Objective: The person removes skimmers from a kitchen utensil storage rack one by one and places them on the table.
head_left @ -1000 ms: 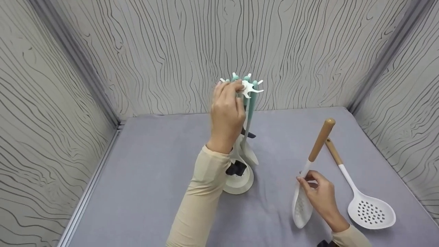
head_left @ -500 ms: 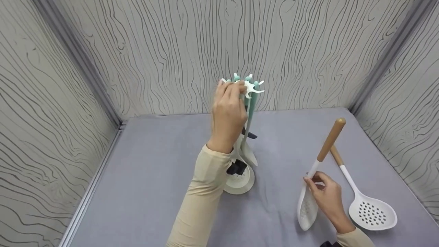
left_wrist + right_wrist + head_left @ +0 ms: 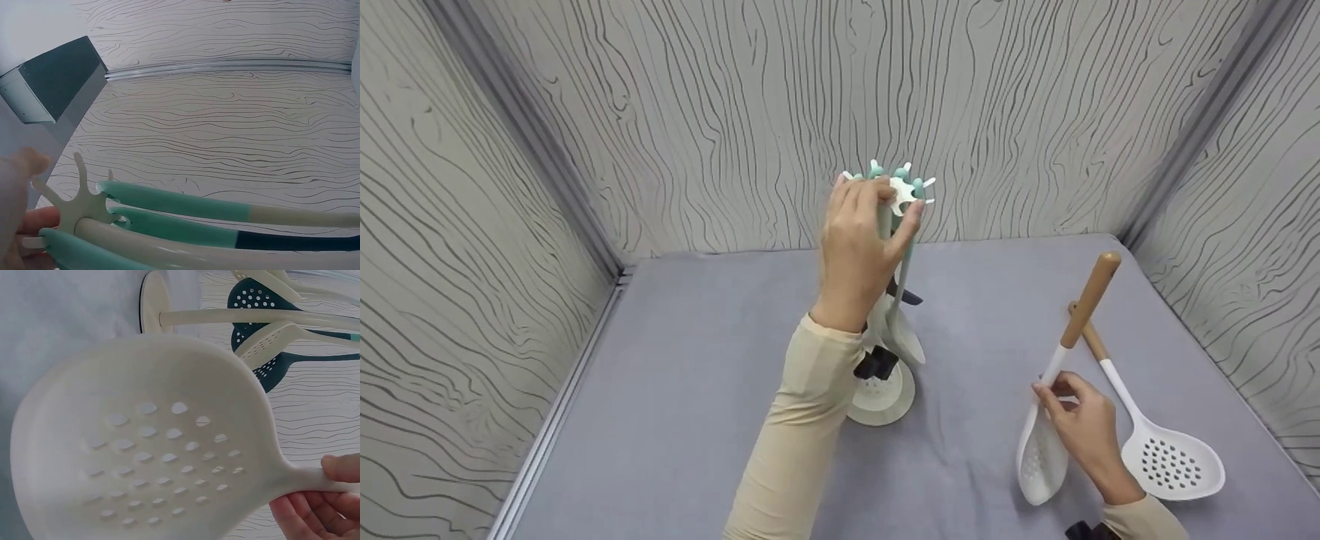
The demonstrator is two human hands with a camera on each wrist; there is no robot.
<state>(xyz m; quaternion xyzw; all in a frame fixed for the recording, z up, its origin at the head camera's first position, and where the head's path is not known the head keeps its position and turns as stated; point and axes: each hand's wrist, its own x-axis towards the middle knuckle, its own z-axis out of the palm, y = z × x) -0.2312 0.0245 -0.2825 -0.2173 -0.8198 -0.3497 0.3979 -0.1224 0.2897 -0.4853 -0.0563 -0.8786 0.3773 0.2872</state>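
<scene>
A white utensil rack [image 3: 901,193] with hooked arms stands mid-table, holding several mint-handled utensils. My left hand [image 3: 855,240] is on its top, fingers bent over the hub, thumb spread toward a front hook. In the left wrist view, fingers [image 3: 42,219] lie beside the hub and the mint handles [image 3: 174,202] hang from the hooks. My right hand [image 3: 1084,420] pinches the white neck of a skimmer [image 3: 1042,465], thumb against fingertips. The skimmer's wooden handle points up and its perforated bowl down. The right wrist view shows that bowl [image 3: 146,377] close up.
Another white skimmer [image 3: 1174,465] with a wooden handle lies on the grey cloth [image 3: 697,375] at the right. The rack's round base [image 3: 877,415] is partly hidden by my left arm. Wood-patterned walls [image 3: 780,112] enclose the back and both sides.
My right hand has shifted to the right with the skimmer, which leans over the other one's handle. My left thumb has spread outward to the front hook; the left hand otherwise stays in place.
</scene>
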